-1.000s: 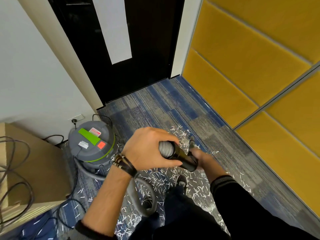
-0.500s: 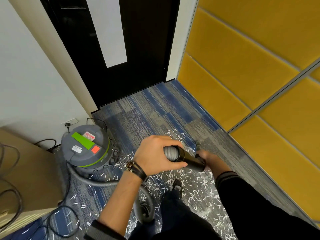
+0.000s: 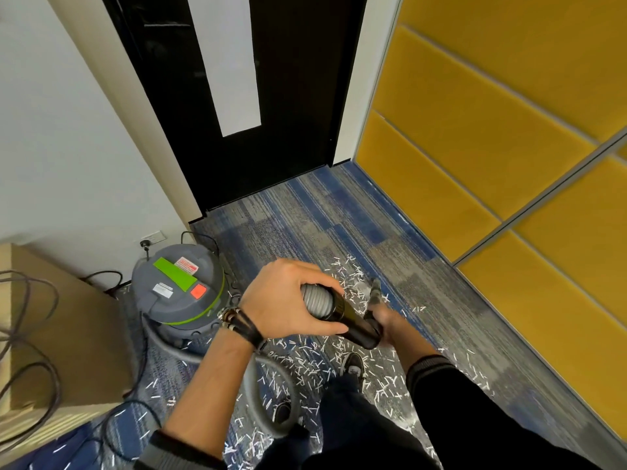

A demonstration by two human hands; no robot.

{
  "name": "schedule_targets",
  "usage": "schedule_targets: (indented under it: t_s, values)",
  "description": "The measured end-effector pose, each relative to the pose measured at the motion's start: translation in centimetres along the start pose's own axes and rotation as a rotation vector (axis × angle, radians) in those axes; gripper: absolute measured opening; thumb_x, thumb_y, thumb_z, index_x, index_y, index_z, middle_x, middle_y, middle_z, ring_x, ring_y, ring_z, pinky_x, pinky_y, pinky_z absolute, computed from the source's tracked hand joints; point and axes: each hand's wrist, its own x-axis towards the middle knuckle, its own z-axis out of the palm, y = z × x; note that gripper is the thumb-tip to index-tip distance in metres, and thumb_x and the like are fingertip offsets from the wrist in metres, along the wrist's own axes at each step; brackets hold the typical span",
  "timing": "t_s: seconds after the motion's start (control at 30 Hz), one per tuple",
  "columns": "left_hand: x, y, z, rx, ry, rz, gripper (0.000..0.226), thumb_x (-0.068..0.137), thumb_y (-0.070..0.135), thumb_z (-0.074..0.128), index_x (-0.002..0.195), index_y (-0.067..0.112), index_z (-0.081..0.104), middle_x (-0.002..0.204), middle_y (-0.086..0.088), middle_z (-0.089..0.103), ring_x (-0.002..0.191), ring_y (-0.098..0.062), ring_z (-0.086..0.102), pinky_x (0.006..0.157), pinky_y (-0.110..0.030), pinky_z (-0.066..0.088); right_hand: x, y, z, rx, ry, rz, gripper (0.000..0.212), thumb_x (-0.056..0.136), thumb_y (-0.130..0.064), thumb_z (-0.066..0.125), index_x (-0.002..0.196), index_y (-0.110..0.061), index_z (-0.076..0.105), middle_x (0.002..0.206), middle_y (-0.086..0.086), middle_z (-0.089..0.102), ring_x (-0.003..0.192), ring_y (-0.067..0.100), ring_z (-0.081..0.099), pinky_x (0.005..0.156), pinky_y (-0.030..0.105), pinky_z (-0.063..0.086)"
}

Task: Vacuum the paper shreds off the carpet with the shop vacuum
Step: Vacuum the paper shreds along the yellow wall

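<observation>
The left hand (image 3: 288,300) and right hand (image 3: 388,320) clasp the wand (image 3: 353,318); shop vacuum (image 3: 176,290), box (image 3: 68,334) alongside.

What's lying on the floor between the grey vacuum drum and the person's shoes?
In the head view, the grey hose and scattered white paper shreds lie on the carpet there.

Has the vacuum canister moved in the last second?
No. The canister sits just as close below the wall outlet as before; only the camera shifted.
</observation>
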Motion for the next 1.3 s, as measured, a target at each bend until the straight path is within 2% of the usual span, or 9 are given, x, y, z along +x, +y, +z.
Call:
schedule_targets:
  t_s: [0.1, 0.27, 0.4, 0.53, 0.67, 0.93, 1.13, 1.23, 1.3]
  values:
    - [-0.5, -0.3, 0.6, -0.037, -0.001, -0.016, 0.046, 0.066, 0.069, 0.085, 0.100, 0.039, 0.079, 0.092, 0.026, 0.071, 0.087, 0.001, 0.069, 0.085, -0.035, 0.058, 1.2, 1.1, -0.8, -0.039, 0.067, 0.017, 0.030, 0.103, -0.029, 0.032, 0.110, -0.006, 0.049, 0.100, 0.014, 0.060, 0.077, 0.028, 0.061, 0.062, 0.033, 0.049]
    - [-3.0, -1.6, -0.9, 0.023, 0.104, -0.065, 0.042, 0.069, 0.067, 0.084, 0.100, 0.039, 0.079, 0.093, 0.022, 0.073, 0.087, 0.002, 0.069, 0.082, -0.037, 0.059, 0.4, -0.2, 2.6, -0.031, 0.050, -0.005, 0.033, 0.102, -0.034, 0.037, 0.105, -0.005, 0.052, 0.089, 0.012, 0.060, 0.072, 0.026, 0.060, 0.072, 0.035, 0.054]
    - [-3.8, -1.0, -2.2, 0.087, 0.081, -0.001, 0.044, 0.069, 0.070, 0.081, 0.100, 0.040, 0.079, 0.093, 0.022, 0.073, 0.085, 0.001, 0.068, 0.080, -0.036, 0.058, -0.5, 0.1, 5.5, 0.021, -0.077, -0.010, 0.026, 0.102, -0.032, 0.043, 0.093, -0.009, 0.049, 0.080, 0.013, 0.056, 0.067, 0.026, 0.058, 0.055, 0.030, 0.053]
    - [-3.4, -0.5, -2.6, 0.015, 0.046, 0.038, 0.043, 0.067, 0.067, 0.085, 0.099, 0.039, 0.079, 0.092, 0.021, 0.073, 0.086, 0.000, 0.070, 0.081, -0.036, 0.058, -0.2, 1.9, 5.0, 0.151, -0.088, -0.015, 0.039, 0.103, -0.037, 0.038, 0.120, -0.002, 0.047, 0.095, 0.019, 0.062, 0.075, 0.031, 0.065, 0.052, 0.035, 0.057]
    - [-2.5, 0.3, -2.2, 0.003, 0.008, 0.054, 0.044, 0.066, 0.065, 0.087, 0.099, 0.038, 0.080, 0.095, 0.025, 0.074, 0.090, 0.003, 0.069, 0.085, -0.034, 0.058, 2.0, 4.0, 2.9, 0.185, -0.063, 0.006, 0.055, 0.101, -0.038, 0.035, 0.139, 0.001, 0.039, 0.126, 0.024, 0.062, 0.106, 0.039, 0.067, 0.078, 0.051, 0.059]
    - [-4.0, 0.2, -3.7, 0.115, 0.091, 0.040, 0.041, 0.072, 0.068, 0.083, 0.101, 0.040, 0.079, 0.093, 0.023, 0.074, 0.086, 0.003, 0.068, 0.081, -0.033, 0.058, -1.1, 1.4, 5.6, 0.162, -0.086, -0.031, 0.044, 0.102, -0.032, 0.042, 0.133, -0.001, 0.043, 0.108, 0.019, 0.056, 0.076, 0.033, 0.064, 0.052, 0.038, 0.056]
    - [-4.4, -0.8, -4.1, -0.002, 0.106, 0.027, 0.040, 0.070, 0.058, 0.090, 0.100, 0.034, 0.080, 0.092, 0.019, 0.074, 0.086, -0.002, 0.070, 0.081, -0.034, 0.058, 1.9, 2.7, 5.5, 0.131, -0.109, -0.043, 0.055, 0.097, -0.042, 0.049, 0.136, -0.004, 0.041, 0.107, 0.020, 0.063, 0.086, 0.033, 0.067, 0.067, 0.044, 0.058]
    - [-4.5, -1.0, -3.4, -0.078, 0.071, 0.002, 0.041, 0.070, 0.060, 0.090, 0.099, 0.033, 0.080, 0.093, 0.018, 0.074, 0.087, -0.005, 0.071, 0.082, -0.038, 0.058, -0.9, 3.7, 4.1, 0.172, -0.064, 0.004, 0.038, 0.101, -0.037, 0.048, 0.115, -0.002, 0.045, 0.085, 0.016, 0.060, 0.067, 0.029, 0.064, 0.053, 0.036, 0.057]
    - [-4.2, -0.3, -2.8, -0.053, 0.049, 0.023, 0.037, 0.072, 0.062, 0.087, 0.098, 0.036, 0.079, 0.091, 0.020, 0.072, 0.085, -0.002, 0.069, 0.080, -0.036, 0.058, -1.0, 4.0, 3.3, 0.177, -0.066, 0.027, 0.028, 0.104, -0.030, 0.038, 0.114, -0.004, 0.044, 0.088, 0.017, 0.058, 0.068, 0.028, 0.062, 0.049, 0.033, 0.056]
